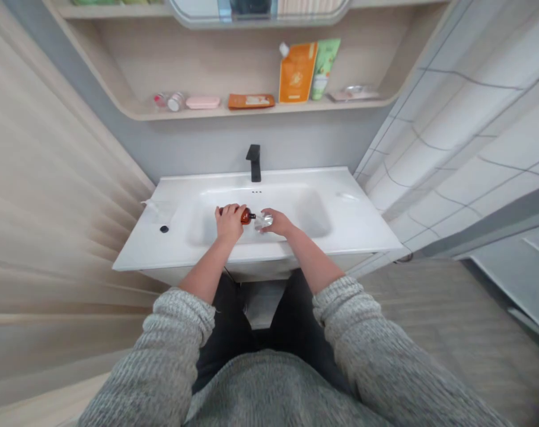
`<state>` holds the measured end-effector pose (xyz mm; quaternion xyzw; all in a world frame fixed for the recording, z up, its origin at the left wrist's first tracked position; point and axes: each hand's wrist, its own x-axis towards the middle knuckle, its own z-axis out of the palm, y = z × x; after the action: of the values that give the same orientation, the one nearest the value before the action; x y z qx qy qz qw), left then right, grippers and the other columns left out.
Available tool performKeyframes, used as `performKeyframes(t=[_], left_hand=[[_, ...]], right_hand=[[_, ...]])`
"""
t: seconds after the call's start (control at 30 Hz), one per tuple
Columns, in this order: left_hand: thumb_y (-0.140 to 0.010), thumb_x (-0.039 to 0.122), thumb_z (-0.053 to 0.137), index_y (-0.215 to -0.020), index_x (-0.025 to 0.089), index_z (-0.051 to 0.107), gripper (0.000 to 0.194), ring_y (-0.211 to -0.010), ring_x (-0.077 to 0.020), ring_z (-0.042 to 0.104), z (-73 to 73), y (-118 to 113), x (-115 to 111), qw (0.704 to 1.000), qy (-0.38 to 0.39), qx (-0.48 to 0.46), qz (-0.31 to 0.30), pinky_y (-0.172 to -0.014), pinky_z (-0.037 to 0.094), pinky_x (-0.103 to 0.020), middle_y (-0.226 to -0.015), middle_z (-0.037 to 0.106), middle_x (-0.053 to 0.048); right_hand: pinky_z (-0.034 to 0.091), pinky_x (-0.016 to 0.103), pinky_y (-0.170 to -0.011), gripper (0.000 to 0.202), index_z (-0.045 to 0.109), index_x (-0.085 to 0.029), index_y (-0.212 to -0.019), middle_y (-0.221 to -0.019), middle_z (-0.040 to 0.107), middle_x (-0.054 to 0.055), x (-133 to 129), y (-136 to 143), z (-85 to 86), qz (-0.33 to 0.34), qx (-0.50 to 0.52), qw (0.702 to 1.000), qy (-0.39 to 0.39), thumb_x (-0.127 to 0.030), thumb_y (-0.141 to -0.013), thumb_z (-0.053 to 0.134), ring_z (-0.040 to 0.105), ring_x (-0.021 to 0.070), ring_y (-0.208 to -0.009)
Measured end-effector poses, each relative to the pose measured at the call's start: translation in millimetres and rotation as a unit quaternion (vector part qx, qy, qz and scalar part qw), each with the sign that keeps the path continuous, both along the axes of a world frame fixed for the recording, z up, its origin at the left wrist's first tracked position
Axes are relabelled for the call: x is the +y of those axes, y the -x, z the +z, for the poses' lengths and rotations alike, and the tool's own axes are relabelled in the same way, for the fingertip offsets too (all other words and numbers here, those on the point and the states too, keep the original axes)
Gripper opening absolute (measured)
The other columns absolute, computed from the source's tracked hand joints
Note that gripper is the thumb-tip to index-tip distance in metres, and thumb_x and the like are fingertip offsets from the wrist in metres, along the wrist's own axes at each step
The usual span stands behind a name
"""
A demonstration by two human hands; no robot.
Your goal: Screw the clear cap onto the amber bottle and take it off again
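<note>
Over the white sink basin [316,216], my left hand [230,222] is wrapped round a brown bottle [246,216] with a narrow black neck. The bottle lies tilted on its side, its neck pointing right. My right hand [278,222] grips a small clear cup [263,222] whose mouth faces the bottle's neck. Neck and cup are very close together; whether they touch I cannot tell. Any liquid passing between them is too small to make out.
A black faucet [255,163] rises behind the basin. On the counter's left are a small black cap [163,229] and a clear object with a white nozzle [151,205]. The shelf above holds an orange pouch [297,74], a green tube [325,68] and a pink case [203,102].
</note>
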<state>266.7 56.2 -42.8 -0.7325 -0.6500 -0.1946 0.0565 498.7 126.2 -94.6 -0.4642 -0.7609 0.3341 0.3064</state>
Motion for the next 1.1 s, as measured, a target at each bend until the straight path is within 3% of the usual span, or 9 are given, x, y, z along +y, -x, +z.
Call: performKeyframes(t=[0.57,1.1], left_hand=[[-0.099,0.015,0.051,-0.152,0.035,0.065,0.059,-0.143,-0.0345,0.054,6.7,-3.0,-3.8,1.0,0.013,0.012,0.005,-0.135,0.017,-0.064,-0.15,0.067,-0.012],[-0.097,0.014,0.053,-0.149,0.033,0.068,0.057,-0.141,-0.035,0.057,0.2,-0.6,-1.3,1.0,-0.021,0.002,-0.01,-0.133,0.019,-0.067,-0.146,0.069,-0.014]], right_hand=[[0.055,0.04,-0.106,0.082,0.073,-0.022,-0.129,-0.119,0.079,0.004,-0.8,1.3,2.5,0.004,-0.003,1.0,0.006,-0.021,-0.052,0.102,0.074,0.0276,-0.11],[0.056,0.041,-0.106,0.08,0.074,-0.024,-0.129,-0.118,0.08,0.004,1.5,0.1,-1.9,-0.002,-0.008,1.0,-0.011,-0.024,-0.054,0.101,0.075,0.0286,-0.109]])
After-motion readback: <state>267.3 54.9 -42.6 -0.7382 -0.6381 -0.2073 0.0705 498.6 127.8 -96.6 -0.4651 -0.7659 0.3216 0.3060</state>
